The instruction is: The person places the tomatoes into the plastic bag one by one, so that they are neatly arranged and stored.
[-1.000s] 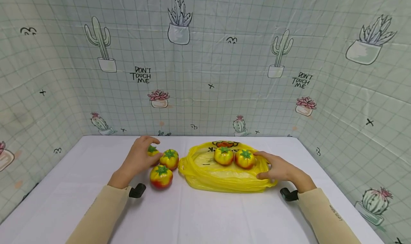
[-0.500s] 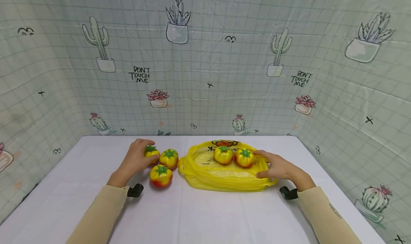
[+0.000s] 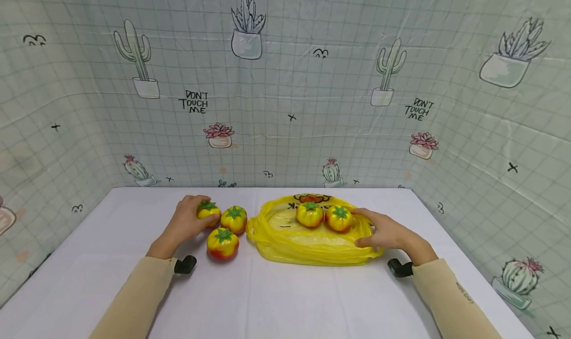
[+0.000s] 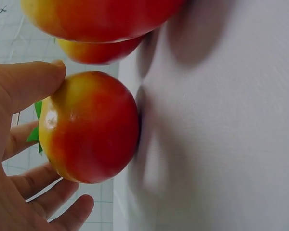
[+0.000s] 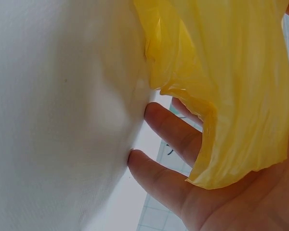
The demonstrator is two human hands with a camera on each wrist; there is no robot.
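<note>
In the head view, my left hand (image 3: 185,221) curls round a glossy yellow-and-red tomato (image 3: 208,213) with a green leafy top. The left wrist view has the thumb on that tomato's (image 4: 89,127) side and the fingers spread behind it, close over the table. Beside it sit a second tomato (image 3: 234,220) and a nearer one (image 3: 223,245). A yellow plastic bag (image 3: 308,254) lies flat with two tomatoes (image 3: 310,215) on it. My right hand (image 3: 389,232) rests at its right end, fingers loose, index by the right tomato (image 3: 339,219); bag plastic (image 5: 241,96) covers part of the palm.
The white-covered table (image 3: 285,304) ends at a wall of cactus-print cloth (image 3: 285,91), which also rises along both sides. A black wrist mount (image 3: 185,264) sticks out from the left sleeve, another mount (image 3: 400,268) from the right.
My left hand has closed in round the far-left tomato, which has shifted slightly left, away from its neighbour. The right hand and the bag stay in place.
</note>
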